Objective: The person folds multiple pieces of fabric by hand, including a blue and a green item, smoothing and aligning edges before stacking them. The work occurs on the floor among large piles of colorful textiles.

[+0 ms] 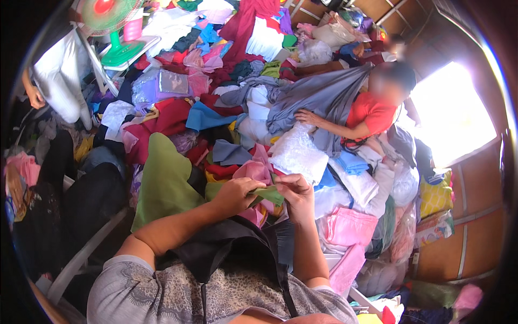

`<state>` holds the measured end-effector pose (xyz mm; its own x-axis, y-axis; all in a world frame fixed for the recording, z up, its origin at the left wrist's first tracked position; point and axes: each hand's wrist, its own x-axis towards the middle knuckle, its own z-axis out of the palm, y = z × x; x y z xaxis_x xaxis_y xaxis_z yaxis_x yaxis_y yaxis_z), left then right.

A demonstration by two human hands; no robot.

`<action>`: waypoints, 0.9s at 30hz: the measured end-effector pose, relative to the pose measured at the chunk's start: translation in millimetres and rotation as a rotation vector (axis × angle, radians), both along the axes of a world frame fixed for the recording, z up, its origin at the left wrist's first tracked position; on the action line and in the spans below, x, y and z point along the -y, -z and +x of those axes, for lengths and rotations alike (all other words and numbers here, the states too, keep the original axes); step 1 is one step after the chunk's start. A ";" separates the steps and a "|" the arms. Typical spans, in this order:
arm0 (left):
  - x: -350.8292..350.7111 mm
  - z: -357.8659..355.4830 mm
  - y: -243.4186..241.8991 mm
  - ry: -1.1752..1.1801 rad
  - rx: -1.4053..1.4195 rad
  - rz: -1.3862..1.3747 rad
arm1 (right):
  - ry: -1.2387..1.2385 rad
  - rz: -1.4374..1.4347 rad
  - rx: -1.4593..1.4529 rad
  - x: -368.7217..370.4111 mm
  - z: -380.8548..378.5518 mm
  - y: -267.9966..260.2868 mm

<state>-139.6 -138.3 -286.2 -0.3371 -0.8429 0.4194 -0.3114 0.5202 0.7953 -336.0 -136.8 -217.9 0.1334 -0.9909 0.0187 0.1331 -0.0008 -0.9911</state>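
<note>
Both of my hands are on a piece of olive-green cloth (164,178) in front of my chest. My left hand (238,196) pinches a narrow, folded part of it between thumb and fingers. Just to the right, my right hand (294,192) grips the cloth's other end with thumb and fingertips. The wide part of the cloth spreads out to the left, past my left forearm. Black fabric (226,243) lies over my lap beneath my forearms. Pink cloth (255,170) lies just beyond my hands.
Heaped cloth in many colours lies ahead. At the right, a person in a red shirt (370,117) handles a large grey cloth (319,97). A green fan (117,48) stands on a white chair at the upper left, near a person in white trousers (62,77). Folded pink cloth (350,227) lies right of my arm.
</note>
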 end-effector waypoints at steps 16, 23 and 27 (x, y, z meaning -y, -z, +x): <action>32.8 91.4 -38.7 0.048 0.056 0.129 | 0.222 -0.647 -1.062 26.4 23.7 -33.0; 105.6 155.1 -83.1 0.043 0.372 -0.082 | 0.394 -0.735 -1.027 69.9 13.5 -55.3; 134.1 200.3 -104.9 -0.146 0.395 0.018 | 0.406 -0.691 -0.914 98.3 20.1 -64.0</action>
<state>60.7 -272.4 -181.3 -0.3456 -0.8996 0.2669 -0.6636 0.4354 0.6083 -315.9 -235.1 -153.9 0.0565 -0.7819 0.6208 -0.7470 -0.4457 -0.4933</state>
